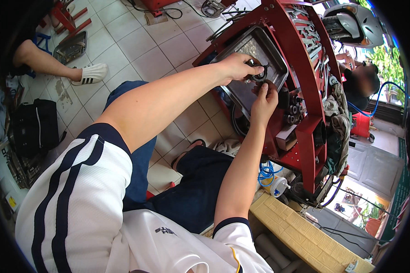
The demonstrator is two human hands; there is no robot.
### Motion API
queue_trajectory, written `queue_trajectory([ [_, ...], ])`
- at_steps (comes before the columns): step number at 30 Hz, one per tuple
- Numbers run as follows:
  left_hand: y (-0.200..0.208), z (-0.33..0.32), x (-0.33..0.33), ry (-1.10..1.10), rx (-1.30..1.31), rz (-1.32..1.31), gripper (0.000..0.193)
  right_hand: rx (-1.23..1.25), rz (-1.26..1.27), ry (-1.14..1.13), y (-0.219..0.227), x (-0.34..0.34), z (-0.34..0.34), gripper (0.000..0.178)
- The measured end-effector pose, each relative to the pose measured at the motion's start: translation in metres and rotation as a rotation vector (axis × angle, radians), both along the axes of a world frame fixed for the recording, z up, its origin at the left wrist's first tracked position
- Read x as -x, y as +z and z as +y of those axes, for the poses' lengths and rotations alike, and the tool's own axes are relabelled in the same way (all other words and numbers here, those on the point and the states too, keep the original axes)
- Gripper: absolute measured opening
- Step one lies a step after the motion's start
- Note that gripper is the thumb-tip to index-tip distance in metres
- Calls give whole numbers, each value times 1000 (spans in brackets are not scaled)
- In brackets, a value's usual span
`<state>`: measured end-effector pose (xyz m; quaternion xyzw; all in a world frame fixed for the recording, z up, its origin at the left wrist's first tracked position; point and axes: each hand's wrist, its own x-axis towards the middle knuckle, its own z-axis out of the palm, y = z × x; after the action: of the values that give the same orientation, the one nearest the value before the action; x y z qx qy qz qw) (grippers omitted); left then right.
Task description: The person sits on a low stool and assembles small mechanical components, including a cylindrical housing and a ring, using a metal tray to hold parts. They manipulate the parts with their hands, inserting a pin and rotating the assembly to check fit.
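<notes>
Crowding right, a red cart (284, 32) held wrenches (309, 34) — above the tray (242, 93), left hand (236, 67) gripped a dark part (262, 76), axis unclear; right hand (264, 101) curled close, hold unclear.

Black bag (34, 125), striped white shoe (93, 73), coiled blue hose (268, 174)

You are in a repair workshop, and the motorbike (366, 27) standing beyond suggests it serves bikes. Beside you, a red tool cart (300, 73) holds rows of wrenches (310, 38) and a cluster of sockets (292, 109); a blue hose (266, 175) lies coiled near it, and the tiled floor (123, 41) shows stains.
</notes>
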<state>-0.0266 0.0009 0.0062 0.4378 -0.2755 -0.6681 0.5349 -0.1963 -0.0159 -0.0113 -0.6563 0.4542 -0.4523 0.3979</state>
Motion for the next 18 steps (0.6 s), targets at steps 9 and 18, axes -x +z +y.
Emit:
queue_trajectory([
  [9, -10, -7, -2, 26, 113, -79, 40, -365, -137, -3, 1, 13, -12, 25],
  [18, -12, -4, -1, 52, 111, -162, 43, -386, -243, 9, 12, 1, -3, 35],
])
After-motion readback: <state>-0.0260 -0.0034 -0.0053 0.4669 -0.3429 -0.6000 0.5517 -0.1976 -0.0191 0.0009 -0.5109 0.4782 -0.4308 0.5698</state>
